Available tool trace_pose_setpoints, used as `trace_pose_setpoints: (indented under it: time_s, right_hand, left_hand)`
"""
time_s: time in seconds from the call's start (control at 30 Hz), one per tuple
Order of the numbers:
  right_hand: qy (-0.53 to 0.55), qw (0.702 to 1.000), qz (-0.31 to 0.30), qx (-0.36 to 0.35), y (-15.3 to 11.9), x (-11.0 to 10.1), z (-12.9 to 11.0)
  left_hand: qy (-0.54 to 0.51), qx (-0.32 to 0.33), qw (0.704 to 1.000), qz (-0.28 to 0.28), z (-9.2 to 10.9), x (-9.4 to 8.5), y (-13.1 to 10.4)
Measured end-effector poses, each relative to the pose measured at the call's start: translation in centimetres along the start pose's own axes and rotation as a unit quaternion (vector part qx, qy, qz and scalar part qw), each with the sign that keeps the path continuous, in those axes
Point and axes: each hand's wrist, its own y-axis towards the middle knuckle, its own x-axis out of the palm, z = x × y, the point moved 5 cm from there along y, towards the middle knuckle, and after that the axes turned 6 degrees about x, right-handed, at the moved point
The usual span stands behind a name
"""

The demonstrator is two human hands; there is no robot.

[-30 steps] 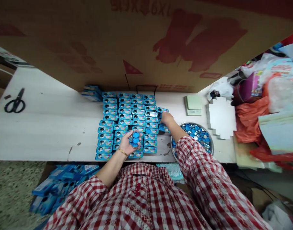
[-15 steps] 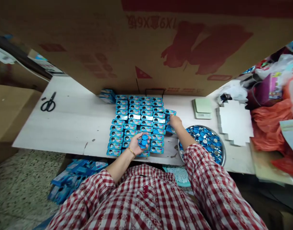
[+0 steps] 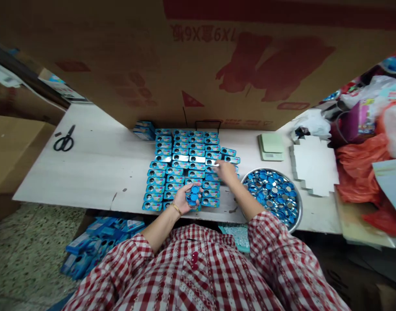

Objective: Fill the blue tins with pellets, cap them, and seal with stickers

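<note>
My left hand (image 3: 183, 199) is cupped palm up over the near rows of small blue boxes (image 3: 152, 198), its fingers curled around several round blue caps (image 3: 194, 190). My right hand (image 3: 226, 172) reaches over the right side of the rows, fingertips together at a box in the fourth column. Whatever is between those fingertips is too small to make out. The boxes lie side by side in columns, each with a round hole near its left end. Some boxes (image 3: 232, 160) form a looser column on the right, partly hidden by my right hand.
A metal bowl (image 3: 298, 216) of blue and silver caps stands right of my right forearm. Behind the boxes rises a large cardboard carton (image 3: 136, 56). A small scale (image 3: 271, 147), flat white card (image 3: 314, 166) and scissors (image 3: 64, 140) also lie on the table (image 3: 97, 172).
My right hand has moved left from the loose right column to the fourth column, uncovering boxes there. My left hand stays in place with the caps.
</note>
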Motion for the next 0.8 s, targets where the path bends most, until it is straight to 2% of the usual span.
trace_pose_setpoints:
  time_s: [0.1, 0.2, 0.43, 0.57, 0.67, 0.8]
  right_hand:
    - [0.033, 0.990, -0.040, -0.133, -3.7, 1.5, -4.4]
    - [0.013, 0.983, -0.060, -0.173, -5.3, 2.6, -5.5]
    - [0.065, 0.986, -0.040, -0.151, -5.9, 2.5, -3.3]
    - [0.133, 0.983, -0.016, -0.126, -5.7, 2.0, -1.8]
    - [0.177, 0.983, 0.010, -0.041, -3.6, 1.1, 1.6]
    - [0.180, 0.976, 0.078, 0.090, 1.9, -1.5, 6.5]
  left_hand:
    - [0.014, -0.005, 0.999, 0.032, -0.3, 0.1, 0.4]
    - [0.022, -0.008, 0.999, 0.046, -0.7, 0.6, 0.7]
    - [0.021, -0.039, 0.998, 0.040, -1.6, 1.9, 1.0]
    - [0.016, -0.041, 0.999, 0.010, -1.5, 2.6, 1.5]
    - [0.019, -0.033, 0.999, -0.013, -1.2, 3.0, 1.9]
    - [0.010, -0.014, 1.000, -0.007, -0.4, 2.8, 2.1]
